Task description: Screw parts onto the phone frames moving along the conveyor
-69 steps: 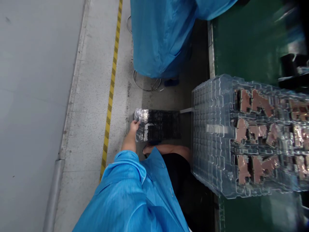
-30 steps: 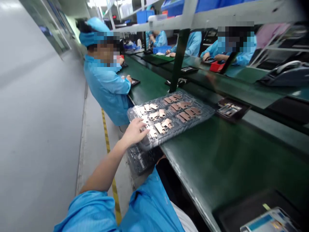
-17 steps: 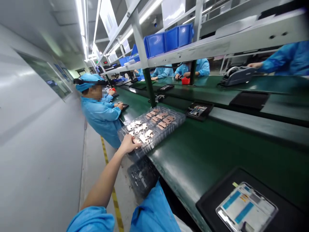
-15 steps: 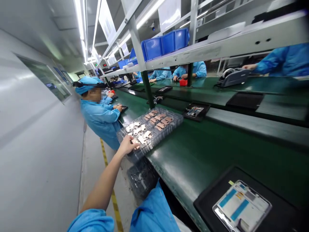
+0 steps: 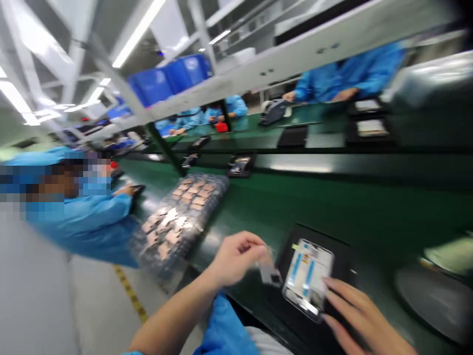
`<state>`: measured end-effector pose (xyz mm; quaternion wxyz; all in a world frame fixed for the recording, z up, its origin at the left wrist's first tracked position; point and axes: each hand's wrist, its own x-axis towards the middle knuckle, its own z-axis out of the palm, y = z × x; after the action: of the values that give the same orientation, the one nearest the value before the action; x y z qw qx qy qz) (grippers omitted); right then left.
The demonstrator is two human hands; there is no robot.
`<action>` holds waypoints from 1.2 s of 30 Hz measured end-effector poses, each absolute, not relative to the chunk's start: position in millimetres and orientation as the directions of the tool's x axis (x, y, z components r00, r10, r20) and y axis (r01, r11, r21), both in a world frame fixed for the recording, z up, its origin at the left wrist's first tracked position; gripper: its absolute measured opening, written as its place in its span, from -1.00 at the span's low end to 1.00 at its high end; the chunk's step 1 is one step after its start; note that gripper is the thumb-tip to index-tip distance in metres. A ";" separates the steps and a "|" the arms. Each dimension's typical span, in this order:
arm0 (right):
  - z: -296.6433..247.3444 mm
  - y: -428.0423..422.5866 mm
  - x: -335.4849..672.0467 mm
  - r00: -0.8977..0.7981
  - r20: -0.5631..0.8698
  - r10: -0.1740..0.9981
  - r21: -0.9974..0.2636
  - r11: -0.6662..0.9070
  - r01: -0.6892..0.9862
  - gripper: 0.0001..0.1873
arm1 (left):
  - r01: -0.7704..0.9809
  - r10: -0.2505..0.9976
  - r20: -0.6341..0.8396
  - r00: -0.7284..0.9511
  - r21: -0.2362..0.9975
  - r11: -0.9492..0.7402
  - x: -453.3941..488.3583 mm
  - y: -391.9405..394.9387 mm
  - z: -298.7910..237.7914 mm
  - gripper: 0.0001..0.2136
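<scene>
The person's right hand (image 5: 364, 315) is nearest, fingers loosely spread and tips at the frame (image 5: 310, 276), steadying its edge rather than grasping it, by the look of it. The frame lies flat on a black mat (image 5: 342, 254): pale inside, with two blue strips, a yellow tab at one corner and a shiny rim. It is probably light and stiff but slick and easily scratched, so the rim seems the safest hold. Just left of it, the left hand (image 5: 236, 259) pinches a part (image 5: 268, 271) between thumb and fingers above the table (image 5: 388, 212). Blurred, the part looks thin, greyish-pink, with a dark patch at its lower end; it likely weighs little and could bend, so an edge grip suits it. Farther off, a clear tray (image 5: 213, 202) holds rows of coppery pieces (image 5: 172, 215).
</scene>
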<state>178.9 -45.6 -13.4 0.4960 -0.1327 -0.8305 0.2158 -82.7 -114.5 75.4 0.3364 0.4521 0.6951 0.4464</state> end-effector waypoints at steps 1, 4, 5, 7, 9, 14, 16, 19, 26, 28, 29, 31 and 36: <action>-10.5 -47.4 179.8 -0.499 0.743 0.447 -0.488 0.871 0.054 -0.45 | 0.204 0.968 -0.145 -0.206 0.961 0.187 -56.4 -100.4 66.7 -0.72; -0.7 -42.7 181.2 -0.551 0.721 0.420 -0.452 0.888 0.086 -0.44 | -0.083 0.944 -0.281 0.174 0.951 0.298 -1.5 -74.4 44.3 -0.72; 1.9 -39.0 182.4 -0.541 0.729 0.419 -0.448 0.890 0.086 -0.48 | -0.096 0.926 -0.292 0.238 0.942 0.322 6.3 -68.4 38.5 -0.73; 6.7 -30.5 186.2 -0.507 0.745 0.434 -0.459 0.885 0.084 -0.58 | 0.015 0.923 -0.258 0.285 0.964 0.265 6.2 -56.0 28.9 -0.73; 11.8 -20.3 189.1 -0.470 0.739 0.484 -0.505 0.858 0.090 -0.65 | 0.252 0.960 -0.112 0.257 0.967 0.045 -9.8 -40.4 19.8 -0.73; 15.8 20.4 176.4 -0.298 0.505 0.810 -0.760 0.581 0.291 -0.77 | 0.696 0.934 0.252 0.253 0.623 -0.356 -62.9 9.2 -7.2 -0.76; 8.2 37.4 167.0 -0.242 0.436 0.867 -0.797 0.497 0.344 -0.78 | 0.744 0.928 0.215 0.304 0.555 -0.372 -71.4 27.7 -16.1 -0.73; -9.5 50.6 157.1 -0.222 0.375 0.900 -0.820 0.433 0.375 -0.77 | 0.763 0.932 0.162 0.326 0.536 -0.360 -68.7 48.5 -26.6 -0.82; -22.1 37.0 158.9 -0.348 0.390 0.852 -0.764 0.511 0.394 -0.86 | 0.747 0.962 0.177 0.207 0.607 -0.272 -59.0 48.4 -41.2 -0.85; -20.7 35.9 159.6 -0.352 0.379 0.856 -0.772 0.502 0.390 -0.86 | 0.738 0.949 0.220 0.227 0.596 -0.315 -62.2 31.9 -40.5 -0.86; -20.7 36.0 159.5 -0.342 0.353 0.871 -0.783 0.475 0.401 -0.88 | 0.733 0.936 0.236 0.261 0.583 -0.352 -64.2 22.2 -39.7 -0.87; -21.9 36.6 159.1 -0.330 0.296 0.897 -0.798 0.422 0.431 -0.87 | 0.718 0.907 0.229 0.355 0.554 -0.421 -68.2 3.5 -38.7 -0.81; -23.4 33.5 160.4 -0.430 0.345 0.834 -0.745 0.522 0.415 -0.76 | 0.695 0.889 0.200 0.413 0.562 -0.449 -74.4 -19.1 -39.9 -0.73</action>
<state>160.4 33.5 -23.4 0.3609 -0.3931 -0.7942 0.2907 -74.4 -19.1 -39.9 0.2006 0.8162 0.4850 0.2417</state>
